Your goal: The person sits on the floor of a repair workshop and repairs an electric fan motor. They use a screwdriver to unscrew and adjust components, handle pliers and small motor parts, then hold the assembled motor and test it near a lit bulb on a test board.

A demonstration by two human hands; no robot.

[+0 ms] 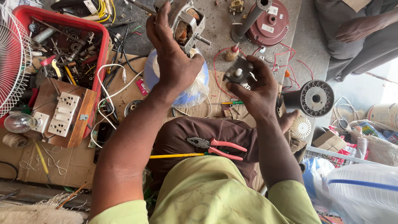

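Observation:
My left hand (172,54) grips a small electric fan motor (188,25) with copper windings and a threaded shaft, held up over a blue and white fan housing (186,89). Just to the right, my right hand (255,89) holds a grey metal motor end plate (239,71) with a short white shaft stub. Red wires (219,62) trail from the parts across the work surface. On my lap lie red-handled pliers (217,147) and a yellow-handled screwdriver (176,156).
A red crate (62,20) of tools and a wooden switch board (62,112) with a bulb (18,122) sit left. A maroon fan base (269,18), a grey wire spool (316,98) and another person's hand (356,29) are right.

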